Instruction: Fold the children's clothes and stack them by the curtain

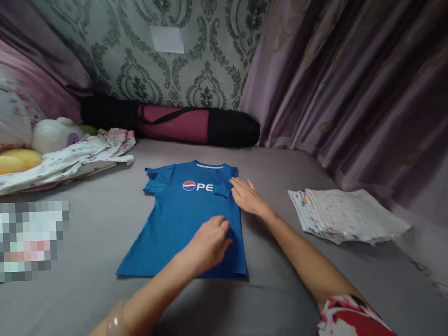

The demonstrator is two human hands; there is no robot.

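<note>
Our fingers lie flat and loosely together on the cloth, gripping nothing. The left hand presses palm-down on the lower middle of the blue T-shirt, and the right hand rests open along the shirt's right edge, just below the folded-in sleeve. The shirt lies face-up in the middle of the grey bed sheet, collar toward the wall.

Judging by how it lies, the folding has only begun: the right side is turned in, covering part of the printed logo, while the left sleeve sticks out and the bottom hem flares wide. The left side and the lengthwise fold look to be left undone.

Further out, a stack of folded pale cloths sits well apart on the right. On the left lie a crumpled flowered garment and a soft toy, and a dark red roll bag rests against the wall.
</note>
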